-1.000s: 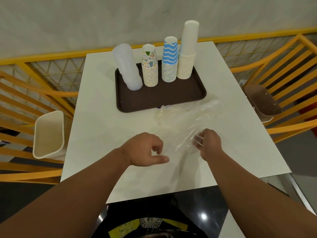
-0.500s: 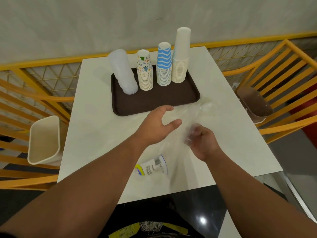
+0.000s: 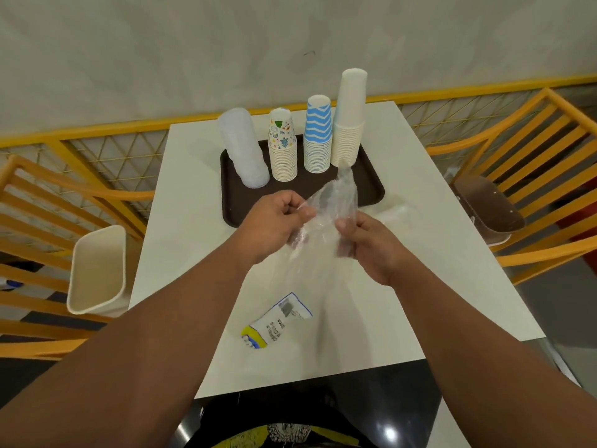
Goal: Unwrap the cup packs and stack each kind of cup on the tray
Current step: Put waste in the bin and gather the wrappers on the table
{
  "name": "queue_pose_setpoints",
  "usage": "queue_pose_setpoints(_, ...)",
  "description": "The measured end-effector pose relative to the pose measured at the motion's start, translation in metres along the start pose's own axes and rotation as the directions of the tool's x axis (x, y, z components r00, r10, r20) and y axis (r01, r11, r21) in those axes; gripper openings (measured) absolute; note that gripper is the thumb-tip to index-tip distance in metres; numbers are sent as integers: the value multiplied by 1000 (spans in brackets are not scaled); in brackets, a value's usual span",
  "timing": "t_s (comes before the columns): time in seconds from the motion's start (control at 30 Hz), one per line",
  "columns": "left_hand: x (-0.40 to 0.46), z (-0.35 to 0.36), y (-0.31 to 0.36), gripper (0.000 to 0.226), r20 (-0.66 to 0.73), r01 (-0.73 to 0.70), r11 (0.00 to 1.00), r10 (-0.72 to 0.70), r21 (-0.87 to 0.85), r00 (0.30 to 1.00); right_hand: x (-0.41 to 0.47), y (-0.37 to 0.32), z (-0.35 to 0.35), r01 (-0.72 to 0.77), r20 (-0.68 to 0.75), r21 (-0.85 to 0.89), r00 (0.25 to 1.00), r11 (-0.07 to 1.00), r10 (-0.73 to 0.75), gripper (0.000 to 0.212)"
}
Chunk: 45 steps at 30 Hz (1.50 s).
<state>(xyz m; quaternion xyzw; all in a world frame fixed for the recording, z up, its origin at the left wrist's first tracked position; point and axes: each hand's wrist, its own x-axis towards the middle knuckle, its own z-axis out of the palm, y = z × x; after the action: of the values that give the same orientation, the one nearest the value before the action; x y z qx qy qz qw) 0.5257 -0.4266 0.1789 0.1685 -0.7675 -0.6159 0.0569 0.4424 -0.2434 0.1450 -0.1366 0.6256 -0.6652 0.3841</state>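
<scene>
Wrapping, empty and clear, hangs above the table's middle, pinched by left hand and right hand; four cup stacks fill the tray. Best to crumple it small and keep it clear of the stacks.

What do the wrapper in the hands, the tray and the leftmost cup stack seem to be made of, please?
Wrapper: thin clear plastic film; see-through, crinkled, glinting.
Tray: probably matte dark brown plastic; dull surface, raised rim.
Leftmost stack: likely translucent frosted plastic; milky, faintly see-through.
</scene>
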Motion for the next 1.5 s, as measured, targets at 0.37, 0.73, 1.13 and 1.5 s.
queue_pose_setpoints(0.37,-11,-22,-3,23,-29,120,985,-124,-126,992,17,-15,20,-2,56,-1,998,1000,2,30)
queue_pose_setpoints(0.73,-6,-21,-12,22,-214,84,995,-93,-50,972,22,-26,33,-70,101,154,993,986,54,13)
queue_pose_setpoints(1.13,4,-32,7,11,-189,81,962,-133,-260,973,19,-48,29,107,14,-170,994,980,-107,15)
queue_pose_setpoints(1.5,5,-36,30,23,39,76,908,-66,-413,997,17,-66,26,42,190,-105,982,994,-21,19)
